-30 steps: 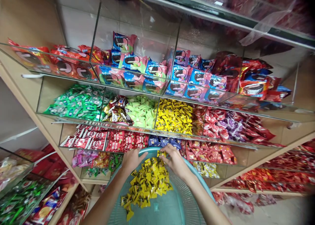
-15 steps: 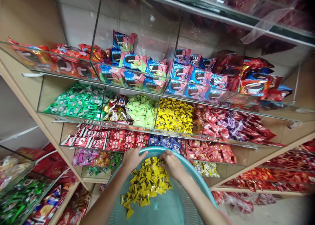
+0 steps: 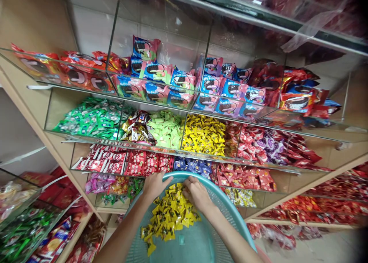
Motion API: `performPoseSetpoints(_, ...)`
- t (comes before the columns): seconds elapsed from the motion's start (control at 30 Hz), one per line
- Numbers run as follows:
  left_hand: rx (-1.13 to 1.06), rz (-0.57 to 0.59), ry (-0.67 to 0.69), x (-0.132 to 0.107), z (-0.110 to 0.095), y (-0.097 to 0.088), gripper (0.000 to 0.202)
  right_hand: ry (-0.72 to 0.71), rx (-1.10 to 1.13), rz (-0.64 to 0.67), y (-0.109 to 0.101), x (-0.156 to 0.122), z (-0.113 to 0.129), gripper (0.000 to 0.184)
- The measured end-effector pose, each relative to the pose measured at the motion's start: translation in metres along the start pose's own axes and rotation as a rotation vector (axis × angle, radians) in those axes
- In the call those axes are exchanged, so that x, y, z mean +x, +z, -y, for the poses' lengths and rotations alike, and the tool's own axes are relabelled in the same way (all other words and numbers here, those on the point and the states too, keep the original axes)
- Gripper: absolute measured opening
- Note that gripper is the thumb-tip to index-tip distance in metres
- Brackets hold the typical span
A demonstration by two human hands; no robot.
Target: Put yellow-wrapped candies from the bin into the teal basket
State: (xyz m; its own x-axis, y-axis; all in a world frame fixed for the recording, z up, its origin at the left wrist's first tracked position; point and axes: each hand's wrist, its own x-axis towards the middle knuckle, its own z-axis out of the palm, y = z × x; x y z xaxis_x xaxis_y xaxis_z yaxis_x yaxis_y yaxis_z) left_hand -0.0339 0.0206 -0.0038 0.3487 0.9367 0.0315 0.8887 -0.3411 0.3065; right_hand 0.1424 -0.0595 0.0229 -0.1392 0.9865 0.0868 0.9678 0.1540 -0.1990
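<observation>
A teal plastic basket (image 3: 221, 213) sits below me with a heap of yellow wrapped candies (image 3: 169, 215) inside. My left hand (image 3: 153, 186) grips the basket's far rim, fingers curled over it. My right hand (image 3: 197, 194) lies on the top of the yellow heap with its fingers bent down into the candies; whether any are pinched is hidden. Straight ahead, behind glass, a shelf bin holds the same yellow candies (image 3: 204, 134).
Glass-fronted wooden shelves (image 3: 57, 155) rise in front: blue and red cookie packs (image 3: 178, 84) on top, green candies (image 3: 92, 119), pale green and red-purple sweets in the middle row, red wafer packs (image 3: 109, 161) and blue candies lower. More shelves of sweets stand at left and right.
My right hand has slid left and down from the basket's far rim onto the yellow heap. The left hand stays on the rim.
</observation>
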Motion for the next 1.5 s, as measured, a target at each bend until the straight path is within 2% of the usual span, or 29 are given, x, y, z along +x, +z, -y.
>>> performPoseSetpoints(0.13,-0.001,0.001,-0.014,0.000,0.000,0.001,0.059,-0.046,0.078,-0.141,-0.027,0.003,0.005,0.018)
performPoseSetpoints(0.27,0.020,-0.007,-0.010,0.001,0.001,0.004,0.061,-0.102,0.154,-0.380,-0.074,0.013,0.009,0.020)
performPoseSetpoints(0.37,0.034,-0.017,0.007,0.001,0.002,0.005,0.061,-0.088,0.149,-0.520,-0.107,0.024,0.004,0.022)
performPoseSetpoints(0.47,0.032,-0.021,0.007,0.001,0.003,0.005,0.059,-0.030,0.113,-0.566,-0.127,0.036,-0.010,0.022)
performPoseSetpoints(0.53,0.028,-0.019,0.004,0.000,0.003,0.005,0.058,0.052,0.087,-0.491,-0.134,0.045,-0.022,0.022)
performPoseSetpoints(0.67,0.021,-0.008,-0.009,0.001,0.002,0.005,0.057,0.205,0.113,-0.129,-0.137,0.063,-0.046,0.025)
performPoseSetpoints(0.73,0.024,-0.010,-0.016,0.001,0.002,0.005,0.056,0.227,0.130,-0.040,-0.138,0.070,-0.053,0.026)
performPoseSetpoints(1.0,0.014,0.007,-0.017,0.002,0.003,0.006,0.059,0.341,-0.025,0.014,-0.145,0.081,-0.051,0.030)
performPoseSetpoints(1.17,0.015,-0.004,-0.021,0.002,0.004,0.007,0.059,0.386,-0.037,0.061,-0.146,0.083,-0.052,0.042)
performPoseSetpoints(1.5,0.021,-0.006,-0.019,0.003,0.004,0.007,0.060,0.394,-0.023,0.141,-0.149,0.085,-0.047,0.043)
